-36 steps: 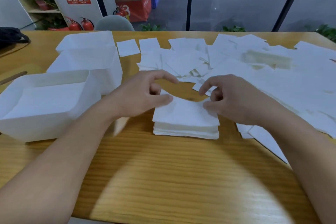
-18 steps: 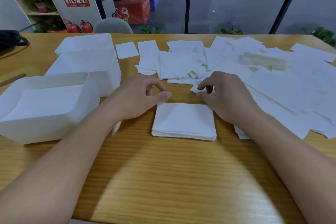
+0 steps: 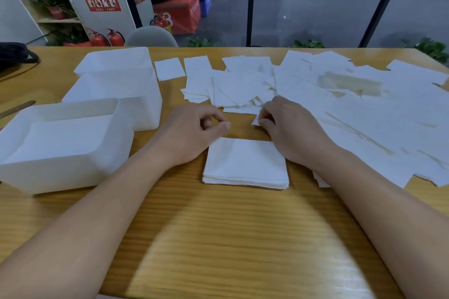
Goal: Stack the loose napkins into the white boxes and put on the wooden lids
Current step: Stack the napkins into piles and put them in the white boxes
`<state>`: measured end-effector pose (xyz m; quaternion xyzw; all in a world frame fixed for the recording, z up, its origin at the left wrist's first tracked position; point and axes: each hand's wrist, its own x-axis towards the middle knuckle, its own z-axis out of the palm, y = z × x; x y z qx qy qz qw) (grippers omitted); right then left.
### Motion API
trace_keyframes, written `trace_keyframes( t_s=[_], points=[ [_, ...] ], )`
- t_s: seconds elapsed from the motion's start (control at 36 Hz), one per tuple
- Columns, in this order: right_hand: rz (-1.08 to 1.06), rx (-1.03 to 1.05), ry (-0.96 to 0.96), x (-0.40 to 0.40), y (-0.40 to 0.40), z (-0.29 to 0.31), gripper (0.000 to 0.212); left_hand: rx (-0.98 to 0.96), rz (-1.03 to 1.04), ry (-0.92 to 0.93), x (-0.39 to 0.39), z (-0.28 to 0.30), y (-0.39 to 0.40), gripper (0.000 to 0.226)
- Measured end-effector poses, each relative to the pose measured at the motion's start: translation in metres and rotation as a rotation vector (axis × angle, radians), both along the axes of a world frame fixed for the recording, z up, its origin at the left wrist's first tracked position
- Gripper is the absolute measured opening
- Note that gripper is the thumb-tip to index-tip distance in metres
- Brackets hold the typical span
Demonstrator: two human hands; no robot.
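The left hand rests on the wooden table at the far left corner of a neat napkin stack, its fingers loosely curled with the thumb tip near the forefinger and nothing plainly between them. The right hand lies at the stack's far right corner, fingers curled under; a white napkin corner shows at its fingertips, but whether it is pinched or only touched I cannot tell. Beyond and to the right of both hands the loose napkins spread in an overlapping sheet across the table. To the left stand three white boxes, all open: the nearest box just beside the left forearm, a middle box behind it, and a far box touching that one. A thin wooden piece lies at the table's left edge
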<state>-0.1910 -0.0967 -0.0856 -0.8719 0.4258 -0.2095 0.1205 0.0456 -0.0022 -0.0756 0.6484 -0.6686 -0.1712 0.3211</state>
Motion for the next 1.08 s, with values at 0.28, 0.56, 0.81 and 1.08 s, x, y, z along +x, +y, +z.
trace_keyframes(
  t_s=[0.28,0.56,0.81,1.08],
  points=[
    [0.366,0.095,-0.401,-0.001,0.036,0.023,0.01,-0.016,-0.064,0.278,-0.006,0.006,0.001,0.042],
    [0.308,0.042,-0.418,-0.012,0.03,0.021,0.026,-0.091,-0.102,0.413,-0.005,0.01,0.006,0.026],
    [0.159,0.16,-0.408,-0.018,0.027,0.029,0.027,-0.119,-0.243,0.606,-0.009,0.023,0.013,0.041],
    [0.128,0.414,-0.377,-0.031,0.025,0.041,0.006,0.085,-0.066,0.317,0.003,0.03,0.013,0.02]
  ],
)
